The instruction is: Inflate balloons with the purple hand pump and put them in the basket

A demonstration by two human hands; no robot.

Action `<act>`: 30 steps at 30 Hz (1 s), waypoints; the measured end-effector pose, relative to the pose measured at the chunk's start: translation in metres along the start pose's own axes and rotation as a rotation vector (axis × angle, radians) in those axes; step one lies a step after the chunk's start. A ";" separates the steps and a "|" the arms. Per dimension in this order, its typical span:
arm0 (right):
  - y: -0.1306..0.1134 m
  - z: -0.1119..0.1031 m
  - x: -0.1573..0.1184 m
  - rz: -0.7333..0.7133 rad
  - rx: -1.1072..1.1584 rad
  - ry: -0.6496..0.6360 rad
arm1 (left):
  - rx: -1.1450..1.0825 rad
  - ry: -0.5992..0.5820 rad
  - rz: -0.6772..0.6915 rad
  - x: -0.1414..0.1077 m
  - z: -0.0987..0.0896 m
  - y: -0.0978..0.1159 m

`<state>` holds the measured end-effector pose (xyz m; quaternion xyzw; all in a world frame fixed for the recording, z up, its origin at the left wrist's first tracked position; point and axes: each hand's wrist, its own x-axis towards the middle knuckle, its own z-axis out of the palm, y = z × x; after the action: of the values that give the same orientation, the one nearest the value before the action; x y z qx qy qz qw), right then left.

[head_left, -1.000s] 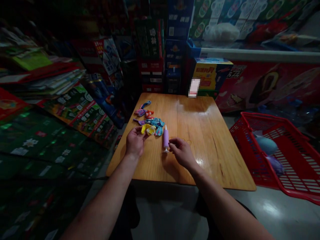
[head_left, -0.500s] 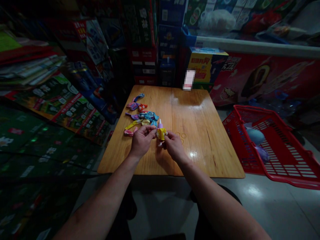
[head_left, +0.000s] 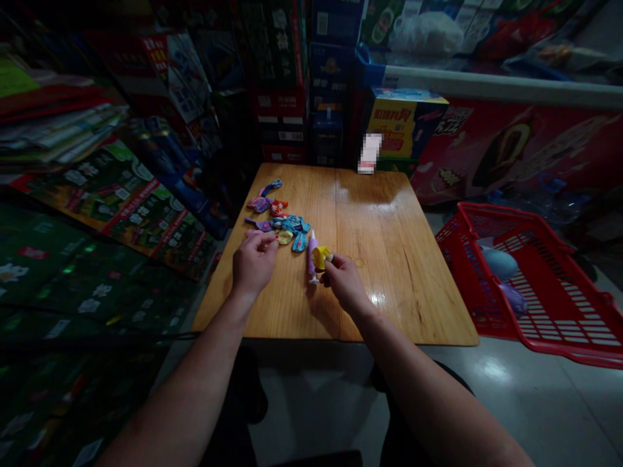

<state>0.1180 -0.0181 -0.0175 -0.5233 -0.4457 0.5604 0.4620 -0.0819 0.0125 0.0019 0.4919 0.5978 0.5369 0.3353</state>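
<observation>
I see a red basket (head_left: 491, 217) holding a blue balloon (head_left: 500, 264), right hand (head_left: 346, 283) pinching a yellow balloon (head_left: 321, 257), left hand (head_left: 253, 264) with fingertips pressed together, wooden table (head_left: 394, 292), stacked cartons (head_left: 282, 123)

My right hand (head_left: 346, 283) rests over the bench (head_left: 394, 292), its fingers (head_left: 335, 259) at a balloon (head_left: 320, 257) that sits against the top of a hand pump (head_left: 311, 255), just left of that hand. My left hand (head_left: 252, 263) is left of the pump, beside a line of deflated balloons (head_left: 278, 220) running away from me. Stacked cartons (head_left: 326, 97) stand behind the bench, and leaning packs (head_left: 117, 194) lie to its left. To my right, a basket (head_left: 491, 220) sits on the floor (head_left: 491, 370), with round balloons (head_left: 501, 264) inside.
</observation>
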 end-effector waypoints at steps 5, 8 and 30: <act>0.001 0.006 -0.004 -0.158 -0.195 0.029 | -0.326 -0.533 -0.444 -0.036 0.019 0.009; 0.002 0.007 -0.003 -0.196 -0.244 0.070 | -0.383 -0.612 -0.480 -0.047 0.026 0.010; -0.006 -0.016 0.015 -0.278 -0.122 0.130 | -0.288 -0.873 -0.430 -0.045 0.004 0.008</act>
<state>0.1339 -0.0025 -0.0154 -0.5188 -0.5164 0.4279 0.5302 -0.0629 -0.0297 0.0033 0.4851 0.4095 0.2771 0.7213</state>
